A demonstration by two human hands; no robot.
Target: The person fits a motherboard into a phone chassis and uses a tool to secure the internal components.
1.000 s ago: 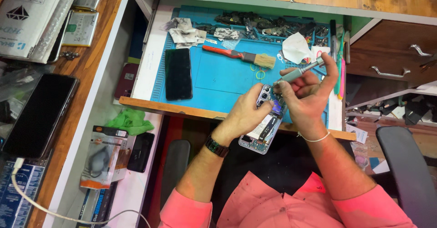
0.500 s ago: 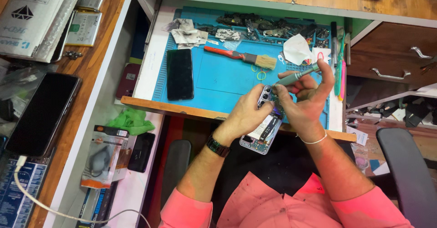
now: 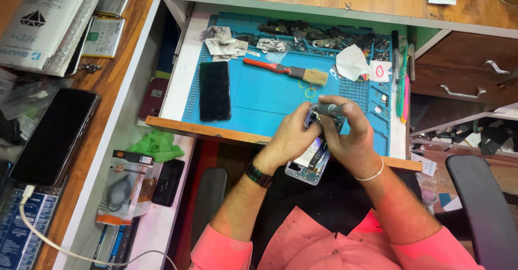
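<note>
Head view: on the blue mat (image 3: 270, 94) a black phone (image 3: 215, 90) lies at left. An opened phone (image 3: 314, 154) is clamped by the left hand (image 3: 294, 135) at the tray edge; a grey screwdriver (image 3: 329, 108) is gripped by the right hand (image 3: 350, 135). Steady, upright pressure is likely needed.

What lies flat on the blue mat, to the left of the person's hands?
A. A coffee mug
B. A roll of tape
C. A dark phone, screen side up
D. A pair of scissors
C: a dark phone lies flat on the blue mat, left of the left hand and right hand, which hold an opened phone between them.
</note>
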